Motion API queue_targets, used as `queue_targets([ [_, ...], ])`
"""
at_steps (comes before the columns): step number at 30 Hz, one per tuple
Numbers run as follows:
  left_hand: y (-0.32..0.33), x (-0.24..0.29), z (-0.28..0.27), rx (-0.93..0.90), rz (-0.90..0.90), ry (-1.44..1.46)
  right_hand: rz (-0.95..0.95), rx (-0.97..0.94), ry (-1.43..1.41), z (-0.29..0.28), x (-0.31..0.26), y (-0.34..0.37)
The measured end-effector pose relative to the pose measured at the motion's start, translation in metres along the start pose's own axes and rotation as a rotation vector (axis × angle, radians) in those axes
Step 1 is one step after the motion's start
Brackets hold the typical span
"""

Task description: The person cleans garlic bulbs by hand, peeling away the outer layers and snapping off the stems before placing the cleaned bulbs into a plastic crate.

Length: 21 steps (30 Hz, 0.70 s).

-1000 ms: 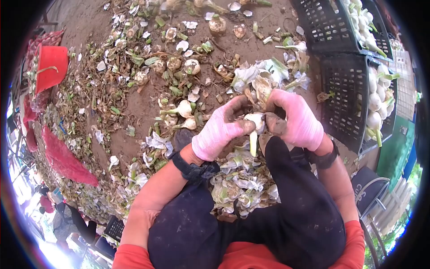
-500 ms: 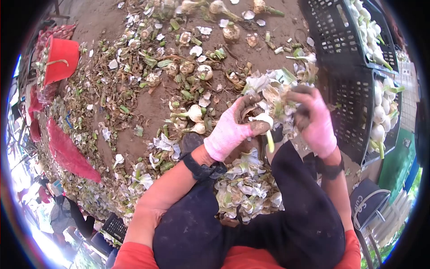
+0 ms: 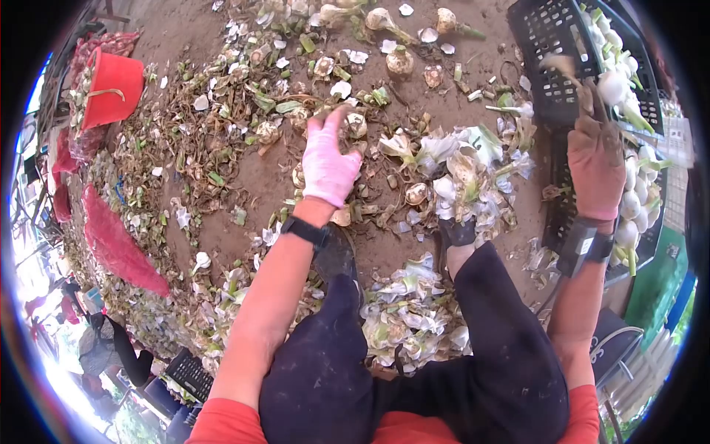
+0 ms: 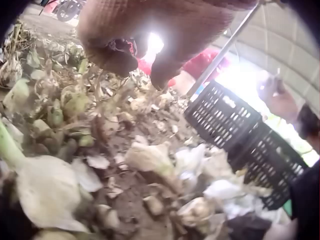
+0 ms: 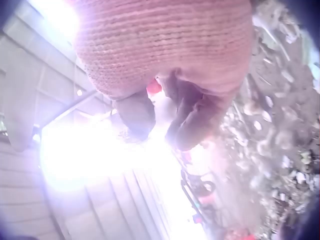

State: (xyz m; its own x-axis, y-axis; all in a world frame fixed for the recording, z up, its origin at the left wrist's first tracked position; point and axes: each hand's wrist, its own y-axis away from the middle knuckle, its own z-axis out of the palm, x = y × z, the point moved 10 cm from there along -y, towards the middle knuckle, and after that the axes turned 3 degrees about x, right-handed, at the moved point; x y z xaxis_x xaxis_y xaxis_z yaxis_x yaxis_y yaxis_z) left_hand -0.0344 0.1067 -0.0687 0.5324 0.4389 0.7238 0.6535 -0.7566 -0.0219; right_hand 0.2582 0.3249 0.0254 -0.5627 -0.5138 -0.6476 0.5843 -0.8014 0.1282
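My left hand (image 3: pixel 330 166), in a pink glove with dirty fingertips, reaches over the ground with fingers spread beside a soil-covered garlic bulb (image 3: pixel 356 126). In the left wrist view its fingers and thumb have a gap between them, and a garlic bulb (image 4: pixel 47 190) with a green stalk lies below. My right hand (image 3: pixel 596 166), gloved too, is stretched over the near black crate (image 3: pixel 560 166). Just beyond its fingertips is a blurred white garlic bulb (image 3: pixel 612 87), close over the far crate (image 3: pixel 543 55). The right wrist view has nothing between thumb and fingers.
Peeled skins (image 3: pixel 414 311) are heaped between my legs, and more skins (image 3: pixel 466 177) lie in front of my foot. Several unpeeled bulbs (image 3: pixel 399 63) lie farther forward. Stalk trimmings (image 3: pixel 214 140) cover the left ground, with a red bucket (image 3: pixel 118 89) and red mesh (image 3: pixel 118 248).
Both hands were together at a white garlic bulb and have parted. My left hand moved forward and left to the ground bulbs; my right went right to the crates. Peeled skins dropped in front.
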Motion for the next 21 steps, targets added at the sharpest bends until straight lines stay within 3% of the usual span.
queue_targets([
  [1, -0.004, 0.003, 0.007, 0.043, 0.127, -0.053, -0.002, -0.020, 0.061, 0.013, -0.002, -0.003],
  [3, -0.011, -0.017, 0.031, -0.064, 0.118, -0.140, 0.007, 0.386, 0.465, -0.007, 0.022, 0.015],
  [4, -0.012, -0.012, 0.029, -0.066, 0.112, -0.138, 0.081, 0.285, 0.703, -0.009, 0.041, 0.019],
  [5, -0.010, -0.004, 0.022, -0.031, 0.134, -0.075, 0.230, 0.272, 0.729, -0.019, 0.069, 0.027],
  [6, -0.008, 0.007, 0.013, 0.002, 0.158, -0.013, 0.362, 0.085, 0.886, -0.007, 0.090, 0.032],
  [8, 0.003, 0.023, 0.012, -0.073, 0.088, 0.165, 0.389, 0.022, 1.122, 0.007, 0.124, 0.041],
  [9, 0.010, 0.034, 0.012, -0.105, 0.040, 0.285, 0.344, -0.040, 1.163, 0.019, 0.135, 0.043],
  [10, 0.018, 0.041, 0.019, -0.187, -0.029, 0.445, 0.188, -0.149, 1.407, 0.041, 0.134, 0.041],
  [11, 0.024, 0.051, 0.021, -0.220, 0.035, 0.446, 0.023, -0.265, 1.644, 0.064, 0.134, 0.042],
  [13, 0.037, 0.073, 0.024, -0.309, 0.021, 0.482, -0.003, -0.277, 1.632, 0.074, 0.140, 0.044],
  [14, 0.039, 0.089, 0.021, -0.317, 0.120, 0.394, -0.034, -0.292, 1.614, 0.079, 0.141, 0.045],
  [17, 0.049, 0.103, 0.032, -0.426, 0.084, 0.408, -0.026, -0.344, 1.576, 0.073, 0.153, 0.050],
  [18, 0.052, 0.095, 0.043, -0.502, -0.089, 0.588, 0.077, -0.318, 1.590, 0.067, 0.154, 0.049],
  [19, 0.053, 0.095, 0.041, -0.504, -0.090, 0.589, 0.079, -0.317, 1.591, 0.068, 0.151, 0.049],
  [21, 0.051, 0.090, 0.030, -0.381, -0.291, 0.939, 0.122, -0.183, 1.385, 0.061, 0.140, 0.046],
])
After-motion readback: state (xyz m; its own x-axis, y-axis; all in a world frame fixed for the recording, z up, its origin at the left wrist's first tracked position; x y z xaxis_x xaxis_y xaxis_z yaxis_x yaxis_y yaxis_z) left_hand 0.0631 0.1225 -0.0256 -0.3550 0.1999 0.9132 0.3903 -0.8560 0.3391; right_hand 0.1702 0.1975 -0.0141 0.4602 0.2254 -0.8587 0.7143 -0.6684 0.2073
